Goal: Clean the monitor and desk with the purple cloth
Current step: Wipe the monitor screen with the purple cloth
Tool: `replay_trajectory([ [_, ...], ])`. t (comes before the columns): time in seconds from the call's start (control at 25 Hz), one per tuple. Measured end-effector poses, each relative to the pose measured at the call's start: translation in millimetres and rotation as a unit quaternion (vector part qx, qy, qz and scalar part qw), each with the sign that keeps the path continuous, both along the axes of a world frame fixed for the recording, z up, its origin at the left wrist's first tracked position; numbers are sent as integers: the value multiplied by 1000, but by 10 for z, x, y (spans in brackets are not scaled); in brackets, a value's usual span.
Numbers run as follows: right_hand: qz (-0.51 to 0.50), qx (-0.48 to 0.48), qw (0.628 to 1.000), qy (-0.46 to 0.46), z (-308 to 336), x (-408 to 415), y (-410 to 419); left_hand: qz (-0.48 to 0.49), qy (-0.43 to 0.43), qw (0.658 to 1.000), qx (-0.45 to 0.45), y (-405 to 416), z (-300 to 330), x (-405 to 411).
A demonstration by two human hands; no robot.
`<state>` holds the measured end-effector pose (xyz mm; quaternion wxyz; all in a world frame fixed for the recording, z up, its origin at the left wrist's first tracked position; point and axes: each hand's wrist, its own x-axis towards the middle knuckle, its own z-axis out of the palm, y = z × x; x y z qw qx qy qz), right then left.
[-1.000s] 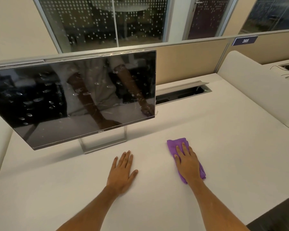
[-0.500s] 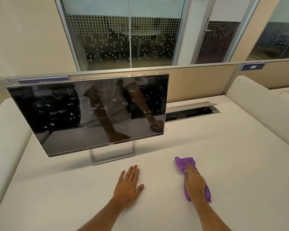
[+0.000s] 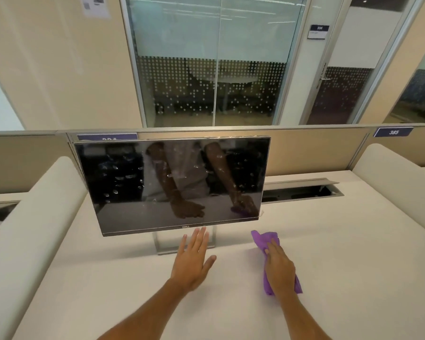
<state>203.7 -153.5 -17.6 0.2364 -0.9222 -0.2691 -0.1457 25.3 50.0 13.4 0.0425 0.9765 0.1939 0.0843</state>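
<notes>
A black monitor (image 3: 172,185) stands on a silver stand (image 3: 157,244) at the back of the white desk (image 3: 353,253); its dark screen is speckled with smudges and reflects my arms. The purple cloth (image 3: 264,238) lies on the desk to the right of the stand. My right hand (image 3: 279,267) rests palm-down on the cloth, pressing it to the desk, and covers its middle. My left hand (image 3: 193,261) lies flat with fingers together, just in front of the stand, fingertips under the monitor's lower edge, holding nothing.
An open cable tray (image 3: 302,190) is sunk into the desk behind and right of the monitor. Padded beige dividers flank the desk on the left (image 3: 35,217) and right (image 3: 398,192). A low partition (image 3: 317,148) runs along the back, glass walls beyond it.
The view has tilted up, showing more of the glass wall. My left hand slid forward toward the monitor stand. My right hand stays pressed on the cloth.
</notes>
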Motion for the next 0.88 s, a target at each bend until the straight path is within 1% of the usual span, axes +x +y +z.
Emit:
replay_trajectory([
  [0.08,-40,79,995,44,193,13,143,0,-18,1000,8,73,129,-7],
  [0.12,-68,121,988,72,310,17,213,1,-23,1000,11,100,188,-12],
  [0.2,-105,202,969,93,546,51,358,3,-38,999,23,144,323,-36],
  [0.28,-108,282,949,91,817,65,508,0,-57,997,42,179,480,-34],
  [0.36,-94,340,932,85,1104,49,654,0,-76,995,58,223,693,6],
  [0.48,-78,379,919,82,1483,-7,853,11,-106,990,90,314,1084,108],
  [0.6,-28,413,910,38,1727,-56,1021,18,-134,985,106,446,1473,203],
  [0.72,17,408,913,-6,1848,-34,1160,24,-158,977,139,585,1840,279],
  [0.88,32,386,921,-38,2010,29,1311,31,-167,972,160,769,2206,365],
])
